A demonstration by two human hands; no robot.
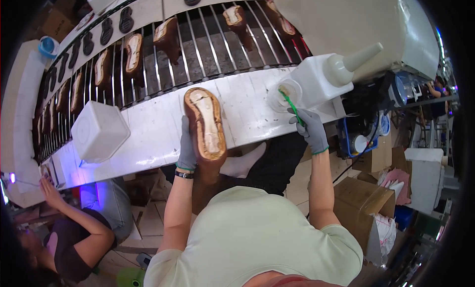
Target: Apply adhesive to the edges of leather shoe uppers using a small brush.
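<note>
My left hand [186, 147], in a grey glove, is closed around the side of a brown boot [221, 156]. The boot is held upside down at the bench's front edge, its pale, unsoled bottom facing up. In my right hand [312, 128], gloved the same way, the fingers pinch a green-handled brush [297, 113]. The brush's tip is down inside a small clear cup [278, 100] on the bench. Just beyond that cup, a white square bottle [312, 79] with a long nozzle lies tilted.
A white bench [247, 106] runs along a roller conveyor [205, 44] carrying several upturned brown boots. Dark soles [126, 20] line its far ledge. A white square container [99, 133] stands left. At lower left, another person's hand [52, 193] touches the bench. Cardboard boxes [354, 200] sit right.
</note>
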